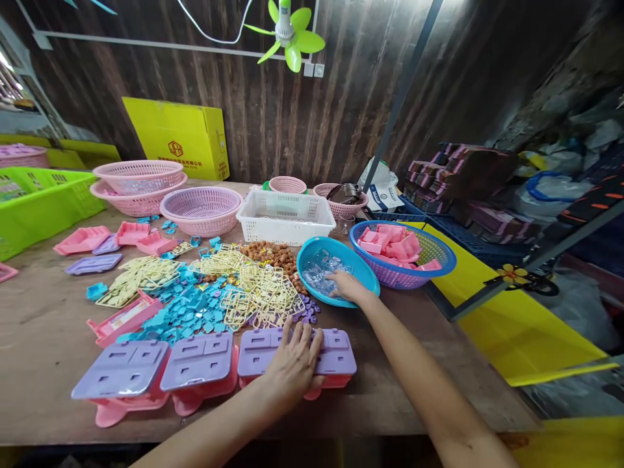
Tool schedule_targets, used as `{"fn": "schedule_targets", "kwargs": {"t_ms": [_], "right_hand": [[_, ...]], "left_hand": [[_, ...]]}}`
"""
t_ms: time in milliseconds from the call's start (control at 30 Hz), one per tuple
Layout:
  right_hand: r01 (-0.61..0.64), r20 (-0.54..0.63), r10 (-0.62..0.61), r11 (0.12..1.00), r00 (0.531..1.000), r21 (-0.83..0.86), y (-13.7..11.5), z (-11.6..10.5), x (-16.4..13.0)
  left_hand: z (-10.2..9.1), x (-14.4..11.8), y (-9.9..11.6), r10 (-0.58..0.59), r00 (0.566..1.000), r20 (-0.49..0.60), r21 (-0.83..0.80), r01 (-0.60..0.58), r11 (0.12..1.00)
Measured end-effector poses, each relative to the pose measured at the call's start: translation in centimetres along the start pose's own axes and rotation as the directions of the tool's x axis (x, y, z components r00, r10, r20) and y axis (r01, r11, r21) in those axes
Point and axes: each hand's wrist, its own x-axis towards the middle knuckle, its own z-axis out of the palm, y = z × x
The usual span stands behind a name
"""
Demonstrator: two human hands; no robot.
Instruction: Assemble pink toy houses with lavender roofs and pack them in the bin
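My left hand [294, 361] lies flat on top of a purple-and-pink plastic toy piece [337, 351] at the table's near edge, fingers spread over its lid. Two more such purple-topped pieces [197, 361] [121, 370] sit in a row to its left. My right hand [345, 284] reaches into a blue bowl [363, 266] that holds clear plastic parts [324, 268]; its fingers rest on them and whether they grip one is hidden.
Yellow sprues [253, 286], blue small parts [188, 312] and brown bits [270, 253] cover the table's middle. A blue basket of pink parts [433, 250], a white basket [285, 218], pink baskets [202, 208] and a green crate [43, 201] stand behind.
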Motion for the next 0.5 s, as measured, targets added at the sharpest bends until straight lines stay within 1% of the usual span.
{"fn": "schedule_targets", "kwargs": {"t_ms": [67, 133, 200, 267, 333, 400, 433, 500], "right_hand": [[-0.013, 0.029, 0.012, 0.999, 1.000, 0.030, -0.2, 0.4, 0.8], [-0.038, 0.015, 0.037, 0.997, 0.999, 0.065, -0.5, 0.2, 0.9], [-0.067, -0.030, 0.070, 0.992, 0.997, 0.105, -0.6, -0.6, 0.4], [-0.099, -0.100, 0.115, 0.983, 0.988, 0.153, -0.6, -1.8, -1.0], [-0.132, -0.181, 0.172, 0.968, 0.968, 0.215, -0.7, -3.0, -3.4], [-0.153, -0.245, 0.226, 0.947, 0.943, 0.283, -1.2, -3.8, -6.8], [-0.158, -0.264, 0.247, 0.936, 0.932, 0.316, -1.7, -3.8, -8.8], [-0.162, -0.277, 0.275, 0.915, 0.921, 0.370, -2.8, -3.2, -12.7]], "left_hand": [[0.2, 0.4, 0.1, -0.002, 1.000, 0.008, 0.008, 0.002, 1.000], [0.2, 0.8, 0.3, 0.004, 1.000, 0.014, 0.006, -0.004, 1.000], [-0.3, 1.4, 0.3, 0.015, 1.000, 0.022, -0.007, -0.014, 1.000], [-1.3, 1.9, 0.0, 0.031, 0.998, 0.046, -0.031, -0.029, 0.999], [-2.6, 2.5, -0.8, 0.056, 0.995, 0.084, -0.068, -0.051, 0.996], [-3.9, 3.2, -1.9, 0.104, 0.986, 0.130, -0.116, -0.089, 0.989], [-4.4, 3.6, -2.4, 0.131, 0.979, 0.154, -0.147, -0.109, 0.983], [-4.9, 4.4, -3.3, 0.187, 0.959, 0.214, -0.222, -0.138, 0.965]]}}
